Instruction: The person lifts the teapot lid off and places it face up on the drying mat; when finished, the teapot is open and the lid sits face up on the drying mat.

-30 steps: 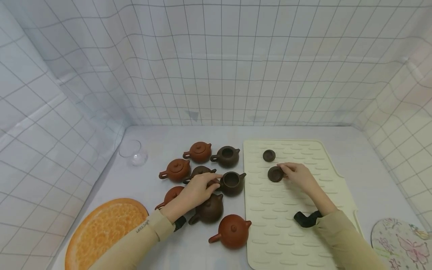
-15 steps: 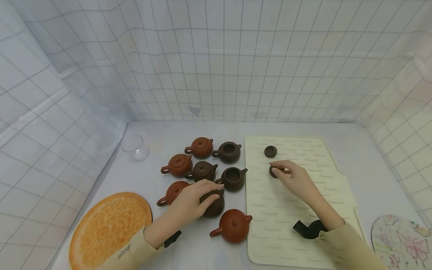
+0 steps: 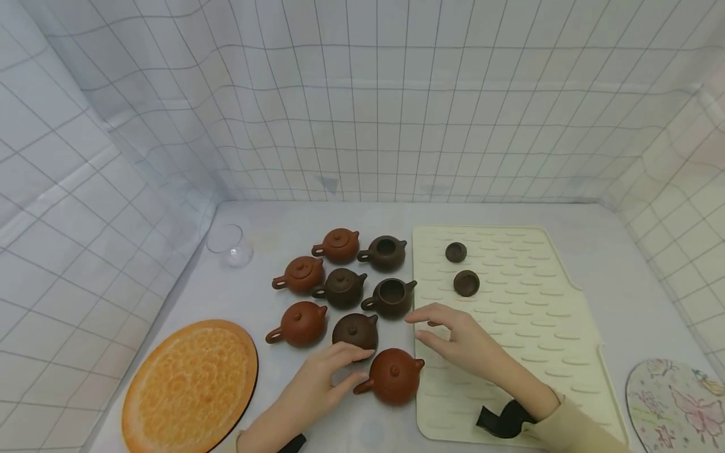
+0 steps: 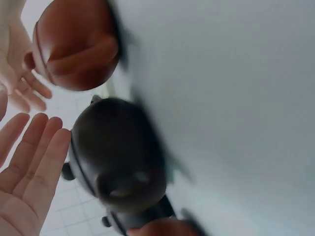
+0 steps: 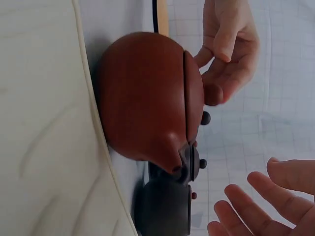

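A reddish-brown lidded teapot (image 3: 394,376) stands at the front, by the left edge of the cream mat (image 3: 510,377). My left hand (image 3: 317,380) hovers at its handle side, fingers straight and holding nothing, fingertips overlapping a dark lidded teapot (image 3: 355,331) in the head view. Over the mat's left edge, my right hand (image 3: 461,343) is held with fingers spread and nothing in them. In the right wrist view the red teapot (image 5: 147,96) lies between both hands. Two dark lids (image 3: 466,283) rest on the mat, near two lidless dark teapots (image 3: 393,298).
More red teapots (image 3: 303,324) and another dark lidded one (image 3: 342,287) stand to the left. A clear glass (image 3: 235,251) is at the back left. An orange round placemat (image 3: 189,387) lies front left, a butterfly-patterned round mat (image 3: 674,402) front right.
My right hand has released the nearer dark lid onto the mat and come left and nearer. My left hand has left the open dark teapot and drawn back toward the front red teapot.
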Motion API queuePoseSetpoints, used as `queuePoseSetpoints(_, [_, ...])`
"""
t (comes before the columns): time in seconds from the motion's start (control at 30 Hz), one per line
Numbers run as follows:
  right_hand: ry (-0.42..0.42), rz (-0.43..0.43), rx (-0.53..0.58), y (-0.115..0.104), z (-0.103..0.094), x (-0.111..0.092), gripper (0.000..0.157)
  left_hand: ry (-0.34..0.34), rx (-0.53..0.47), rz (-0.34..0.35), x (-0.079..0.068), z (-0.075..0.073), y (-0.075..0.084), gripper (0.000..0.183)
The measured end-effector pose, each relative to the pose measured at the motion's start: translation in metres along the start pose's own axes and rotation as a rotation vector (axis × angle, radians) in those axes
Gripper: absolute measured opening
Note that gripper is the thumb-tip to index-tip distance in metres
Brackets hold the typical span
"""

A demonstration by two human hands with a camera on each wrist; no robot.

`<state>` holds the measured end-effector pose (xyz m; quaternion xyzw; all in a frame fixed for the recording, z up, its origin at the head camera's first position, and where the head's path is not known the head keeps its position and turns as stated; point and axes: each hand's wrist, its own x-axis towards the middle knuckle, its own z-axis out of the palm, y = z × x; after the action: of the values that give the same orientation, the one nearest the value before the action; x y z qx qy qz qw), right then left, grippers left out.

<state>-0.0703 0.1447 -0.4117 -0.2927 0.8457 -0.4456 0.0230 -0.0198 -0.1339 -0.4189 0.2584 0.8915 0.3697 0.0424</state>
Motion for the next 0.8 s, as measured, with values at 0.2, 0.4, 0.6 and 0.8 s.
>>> queuePoseSetpoints(0.2, [-0.083,-0.105,0.036,-0.003,0.016,-0.006,0.022,-0.046,-0.009,-0.020,-0.005,0.011,-0.003,0.033])
queuePoseSetpoints(0.4, [-0.162,-0.125,0.098,-0.004,0.028,-0.009,0.020,-0.055,-0.043,-0.045,-0.005,0.016,-0.003,0.033])
queuePoseSetpoints(0.6, [-0.195,-0.117,0.044,-0.008,0.032,-0.009,0.018,-0.067,-0.066,-0.066,-0.004,0.017,-0.006,0.034])
queuePoseSetpoints(0.8, [-0.180,-0.160,-0.015,-0.008,0.034,-0.008,0.017,-0.065,-0.101,-0.072,-0.002,0.017,-0.006,0.036])
